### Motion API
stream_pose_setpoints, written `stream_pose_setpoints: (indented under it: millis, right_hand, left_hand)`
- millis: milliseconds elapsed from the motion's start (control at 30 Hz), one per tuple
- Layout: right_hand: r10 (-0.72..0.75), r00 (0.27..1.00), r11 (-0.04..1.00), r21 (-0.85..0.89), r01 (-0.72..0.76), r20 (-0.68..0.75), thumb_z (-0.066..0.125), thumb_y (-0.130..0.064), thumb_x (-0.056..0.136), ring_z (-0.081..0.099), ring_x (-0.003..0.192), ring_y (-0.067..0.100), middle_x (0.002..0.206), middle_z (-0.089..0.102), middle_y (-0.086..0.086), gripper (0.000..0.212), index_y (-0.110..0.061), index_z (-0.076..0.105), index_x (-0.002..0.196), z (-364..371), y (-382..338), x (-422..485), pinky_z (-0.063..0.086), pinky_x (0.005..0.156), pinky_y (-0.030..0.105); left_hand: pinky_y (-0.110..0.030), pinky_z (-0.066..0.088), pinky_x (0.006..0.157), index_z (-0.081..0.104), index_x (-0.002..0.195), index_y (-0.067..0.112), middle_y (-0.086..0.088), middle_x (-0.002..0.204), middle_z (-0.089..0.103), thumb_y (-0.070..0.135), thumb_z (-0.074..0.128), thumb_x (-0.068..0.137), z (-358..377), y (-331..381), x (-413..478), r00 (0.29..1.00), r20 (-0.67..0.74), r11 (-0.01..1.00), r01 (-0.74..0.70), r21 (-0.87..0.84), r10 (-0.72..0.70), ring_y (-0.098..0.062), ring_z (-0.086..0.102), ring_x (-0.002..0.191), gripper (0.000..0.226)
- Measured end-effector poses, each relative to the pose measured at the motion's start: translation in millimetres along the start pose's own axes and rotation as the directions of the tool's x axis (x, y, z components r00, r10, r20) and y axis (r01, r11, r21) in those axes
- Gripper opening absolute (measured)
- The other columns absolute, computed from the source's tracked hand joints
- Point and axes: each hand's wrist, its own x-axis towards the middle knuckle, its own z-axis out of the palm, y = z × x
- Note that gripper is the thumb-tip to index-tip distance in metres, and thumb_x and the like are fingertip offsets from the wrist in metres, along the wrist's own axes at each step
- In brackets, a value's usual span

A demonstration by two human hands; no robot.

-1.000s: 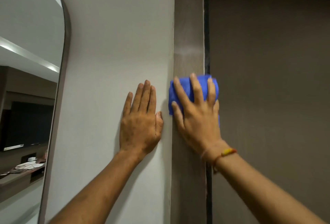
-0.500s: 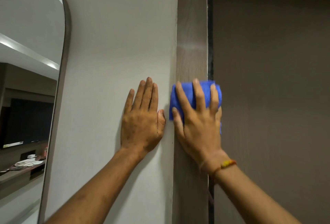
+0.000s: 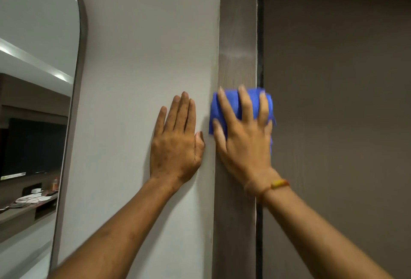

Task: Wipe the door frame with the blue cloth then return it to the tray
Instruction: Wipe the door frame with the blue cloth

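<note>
The grey-brown wooden door frame (image 3: 236, 34) runs vertically through the middle of the view. My right hand (image 3: 243, 145) presses the folded blue cloth (image 3: 231, 103) flat against the frame, fingers spread over it; the cloth wraps around the frame's right edge. My left hand (image 3: 176, 143) lies flat on the white wall (image 3: 144, 45) just left of the frame, fingers together, holding nothing. A dull smear crosses the frame above the cloth. No tray is in view.
The brown door (image 3: 333, 112) fills the right side. An arched mirror (image 3: 33, 101) with a dark rim hangs at the left, reflecting a television and a desk with small items.
My right hand and the cloth slid down the frame a little, then back up slightly, and are blurred now. My left hand has stayed on the wall.
</note>
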Motion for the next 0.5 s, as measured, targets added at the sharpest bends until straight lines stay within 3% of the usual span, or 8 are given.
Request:
stream_pose_setpoints:
  millis: [133, 233, 333, 500]
  right_hand:
    - [0.083, 0.996, 0.997, 0.016, -0.082, -0.043, 0.035, -0.047, 0.094, 0.002, 0.142, 0.040, 0.157, 0.015, 0.007, 0.057, -0.036, 0.015, 0.145, 2.7, -6.8, 43.8, 0.028, 0.104, 0.069]
    - [0.103, 0.993, 0.995, 0.000, -0.103, -0.057, 0.031, -0.050, 0.092, 0.005, 0.142, 0.039, 0.156, 0.020, 0.008, 0.058, -0.034, 0.019, 0.146, 13.5, -13.1, -30.0, 0.032, 0.102, 0.068]
    - [0.008, 1.000, 1.000, -0.023, -0.008, 0.012, 0.035, -0.050, 0.090, 0.012, 0.139, 0.041, 0.153, 0.030, 0.012, 0.058, -0.032, 0.026, 0.144, 14.3, -3.9, -80.7, 0.040, 0.096, 0.066]
    - [-0.028, 1.000, 1.000, 0.011, 0.028, -0.002, 0.040, -0.047, 0.091, 0.006, 0.141, 0.042, 0.155, 0.020, 0.012, 0.059, -0.032, 0.020, 0.145, 0.3, 3.2, 21.6, 0.033, 0.100, 0.069]
  left_hand:
    - [-0.044, 0.011, 0.119, 0.015, 0.147, 0.004, -0.016, 0.157, 0.015, 0.033, 0.024, 0.092, 0.8, -0.8, 0.7, 1.000, 0.001, 1.000, -0.012, 0.007, 0.012, -0.028, 0.010, 0.146, 0.063]
    - [-0.044, 0.011, 0.119, 0.013, 0.147, 0.005, -0.015, 0.157, 0.014, 0.034, 0.022, 0.092, 1.5, -2.3, -0.3, 1.000, 0.002, 1.000, -0.020, 0.001, 0.020, -0.027, 0.009, 0.146, 0.063]
    - [-0.043, 0.010, 0.119, 0.011, 0.147, 0.005, -0.015, 0.157, 0.012, 0.034, 0.021, 0.092, 1.5, -1.9, -1.5, 1.000, -0.003, 1.000, -0.014, -0.001, 0.014, -0.026, 0.007, 0.146, 0.064]
    - [-0.044, 0.010, 0.119, 0.014, 0.147, 0.004, -0.016, 0.157, 0.015, 0.032, 0.024, 0.092, 1.6, -1.4, 0.3, 1.000, -0.008, 1.000, -0.015, -0.008, 0.015, -0.027, 0.009, 0.145, 0.062]
